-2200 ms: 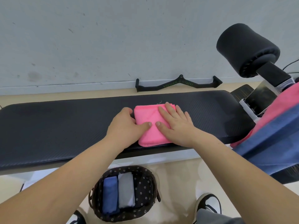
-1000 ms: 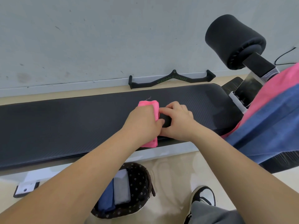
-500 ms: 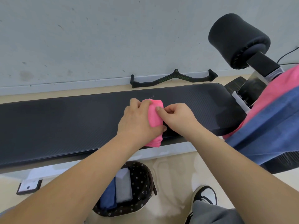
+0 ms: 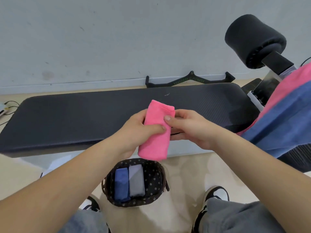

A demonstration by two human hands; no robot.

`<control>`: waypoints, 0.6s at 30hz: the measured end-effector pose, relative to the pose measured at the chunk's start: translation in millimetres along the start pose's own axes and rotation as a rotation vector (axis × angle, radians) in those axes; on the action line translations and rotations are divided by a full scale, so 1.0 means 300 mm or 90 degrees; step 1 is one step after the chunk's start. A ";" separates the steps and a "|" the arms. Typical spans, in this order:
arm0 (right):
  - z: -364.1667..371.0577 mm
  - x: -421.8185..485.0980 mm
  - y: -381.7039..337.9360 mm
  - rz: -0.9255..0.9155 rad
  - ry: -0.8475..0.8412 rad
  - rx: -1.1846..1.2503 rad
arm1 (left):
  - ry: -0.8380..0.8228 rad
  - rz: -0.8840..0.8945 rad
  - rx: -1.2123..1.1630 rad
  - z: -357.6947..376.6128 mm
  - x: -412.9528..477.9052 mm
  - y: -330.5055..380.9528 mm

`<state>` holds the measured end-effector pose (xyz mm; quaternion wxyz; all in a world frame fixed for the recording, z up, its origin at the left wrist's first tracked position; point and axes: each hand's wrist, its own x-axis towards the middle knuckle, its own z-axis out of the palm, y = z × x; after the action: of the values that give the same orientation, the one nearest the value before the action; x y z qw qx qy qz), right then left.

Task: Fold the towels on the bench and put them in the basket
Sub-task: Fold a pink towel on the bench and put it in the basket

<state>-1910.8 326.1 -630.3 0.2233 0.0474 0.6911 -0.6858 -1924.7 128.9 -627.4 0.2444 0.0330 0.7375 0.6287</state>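
Note:
A folded pink towel hangs upright in the air above the front edge of the black bench. My left hand grips its left side, thumb across the front. My right hand pinches its right side with the thumb on top and fingers behind. Directly below on the floor sits the dark patterned basket, holding a folded blue towel and a folded grey towel side by side; its right part is bare.
More pink and blue towels drape over the bench's right end under a black foam roller. A black cable handle lies by the wall. My shoes and knees flank the basket.
The pink towel was folded narrower on the bench, then both hands lifted it off the pad and brought it toward me, over the basket.

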 end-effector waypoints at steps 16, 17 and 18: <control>0.226 -0.082 0.287 0.189 -0.015 -0.093 | -0.010 -0.144 -0.107 -0.057 -0.094 -0.302; 0.235 -0.068 0.320 0.215 -0.024 -0.104 | 0.000 -0.163 -0.108 -0.054 -0.084 -0.340; 0.242 -0.051 0.357 0.234 -0.031 -0.129 | 0.008 -0.179 -0.103 -0.053 -0.074 -0.378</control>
<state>-1839.5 265.4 -721.0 0.3649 0.1333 0.7307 -0.5614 -1882.3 83.1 -725.7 0.3270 -0.0944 0.6832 0.6461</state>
